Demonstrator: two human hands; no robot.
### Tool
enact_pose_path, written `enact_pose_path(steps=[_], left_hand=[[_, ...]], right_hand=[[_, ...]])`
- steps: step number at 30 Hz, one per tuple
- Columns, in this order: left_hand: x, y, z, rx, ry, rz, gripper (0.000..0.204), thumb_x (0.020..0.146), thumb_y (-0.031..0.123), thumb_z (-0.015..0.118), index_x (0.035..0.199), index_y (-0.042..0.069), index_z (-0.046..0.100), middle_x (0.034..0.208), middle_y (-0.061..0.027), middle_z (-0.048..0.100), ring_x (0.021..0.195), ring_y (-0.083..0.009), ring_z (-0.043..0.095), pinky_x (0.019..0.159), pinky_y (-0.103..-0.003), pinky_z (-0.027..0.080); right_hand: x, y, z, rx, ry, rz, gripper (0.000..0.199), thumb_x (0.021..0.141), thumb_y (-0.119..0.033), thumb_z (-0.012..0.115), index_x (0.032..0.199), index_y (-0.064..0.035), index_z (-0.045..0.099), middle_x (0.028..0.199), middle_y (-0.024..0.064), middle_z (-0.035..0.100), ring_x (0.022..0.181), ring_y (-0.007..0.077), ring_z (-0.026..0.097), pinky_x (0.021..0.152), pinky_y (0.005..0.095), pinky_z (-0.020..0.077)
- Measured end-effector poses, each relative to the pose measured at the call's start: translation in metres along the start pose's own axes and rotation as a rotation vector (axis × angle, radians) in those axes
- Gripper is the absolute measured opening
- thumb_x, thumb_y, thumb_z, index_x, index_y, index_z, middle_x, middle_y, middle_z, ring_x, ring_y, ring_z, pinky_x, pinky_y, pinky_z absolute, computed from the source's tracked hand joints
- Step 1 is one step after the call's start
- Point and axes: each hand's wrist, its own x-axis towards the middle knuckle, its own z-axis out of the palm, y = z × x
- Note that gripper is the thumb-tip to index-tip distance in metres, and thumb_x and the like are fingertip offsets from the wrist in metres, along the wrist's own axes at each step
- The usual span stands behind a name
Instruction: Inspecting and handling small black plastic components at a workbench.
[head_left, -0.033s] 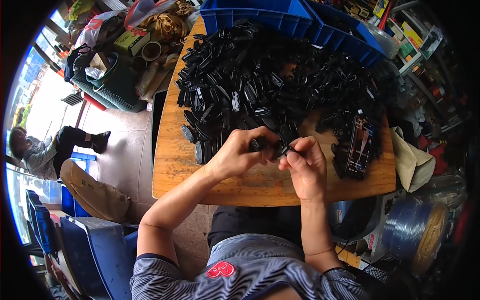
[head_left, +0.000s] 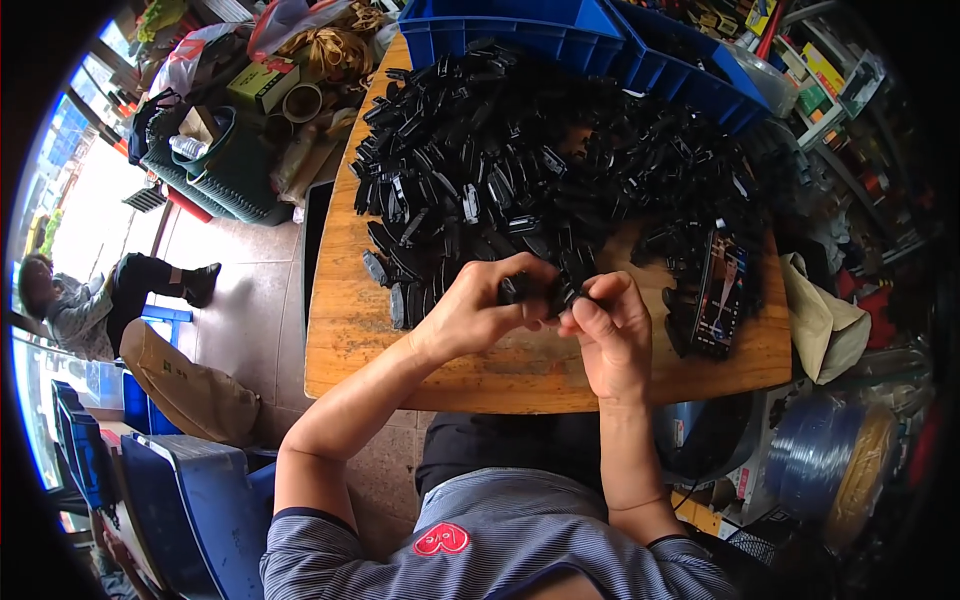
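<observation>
Above the table's near edge, my left hand [head_left: 488, 308] is closed around a black plastic part [head_left: 514, 289], whose end shows between thumb and fingers. My right hand [head_left: 612, 335] sits just beside it, thumb and forefinger pinched on a small black piece [head_left: 570, 297]. The two held pieces meet or nearly meet between my hands; their exact shape is hidden by the fingers. Just beyond my hands spreads a big heap of similar glossy black plastic parts [head_left: 500, 180], covering much of the wooden table [head_left: 350, 345].
Blue plastic bins [head_left: 515, 42] stand along the table's far edge. A phone [head_left: 718, 295] with a lit screen lies at the right. Past the left edge are a green basket [head_left: 235, 165] and a seated person [head_left: 85, 300]. Wrapped spools [head_left: 825, 450] sit at lower right.
My right thumb and fingers have shifted very slightly on the small black piece. All else looks the same.
</observation>
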Motion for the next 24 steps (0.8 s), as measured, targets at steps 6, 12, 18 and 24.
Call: enact_pose_path(steps=[6,12,18,24], left_hand=[[0.0,0.0,0.001,0.02,0.028,0.031,0.032,0.081,0.011,0.066,0.109,0.0,0.055,0.085,-0.0069,0.061,0.083,-0.0099,0.055,0.071,-0.027,0.047],[0.0,-0.005,-0.001,0.015,0.01,0.065,0.035,0.08,0.015,0.069,0.11,0.002,0.056,0.082,-0.0004,0.057,0.078,-0.0081,0.052,0.07,-0.023,0.044],[0.001,-0.007,-0.001,-0.006,-0.007,0.097,0.033,0.079,0.013,0.069,0.108,0.002,0.058,0.081,0.0002,0.056,0.077,-0.0077,0.051,0.07,-0.023,0.044],[0.002,-0.009,-0.001,0.358,0.006,0.532,0.027,0.073,0.012,0.07,0.097,0.003,0.061,0.081,-0.0085,0.057,0.072,-0.0216,0.055,0.064,-0.031,0.044]], right_hand=[[0.003,-0.002,0.002,0.008,0.0,0.017,0.015,0.084,-0.006,0.061,0.093,-0.0054,0.049,0.088,0.0043,0.052,0.067,0.013,0.057,0.059,0.0268,0.0501],[0.008,-0.009,0.003,0.05,0.001,0.028,0.012,0.087,-0.011,0.059,0.093,-0.0066,0.05,0.087,0.0032,0.053,0.063,0.0108,0.052,0.053,0.0239,0.0437],[0.006,-0.008,-0.002,0.107,0.007,0.093,0.013,0.086,-0.014,0.06,0.09,-0.008,0.05,0.082,0.0014,0.053,0.056,0.0081,0.048,0.048,0.0208,0.0394],[-0.006,-0.01,-0.007,0.049,0.003,0.279,0.016,0.084,-0.015,0.063,0.085,-0.0086,0.048,0.066,-0.0007,0.049,0.043,0.0072,0.043,0.038,0.0197,0.0338]])
